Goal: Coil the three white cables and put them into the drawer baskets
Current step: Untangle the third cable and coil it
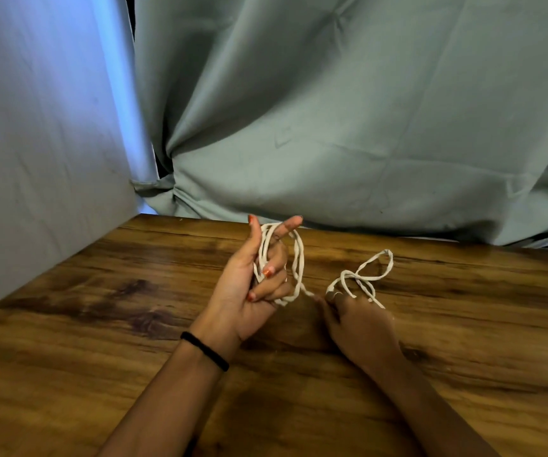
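Above the wooden table, the left hand holds up loops of a white cable, with its lower fingers curled round them. Just beside that hand, the right hand pinches the loose end, which makes a small loop on the table.

A wooden table with a dark, streaked brown grain fills the lower half of the view. Behind the table's far edge hangs a grey-green curtain, creased and gathered into folds towards its lower left. To the left of the table stands a pale sheet of fabric, lit bluish along the edge nearest the curtain, its bottom meeting the table's left side
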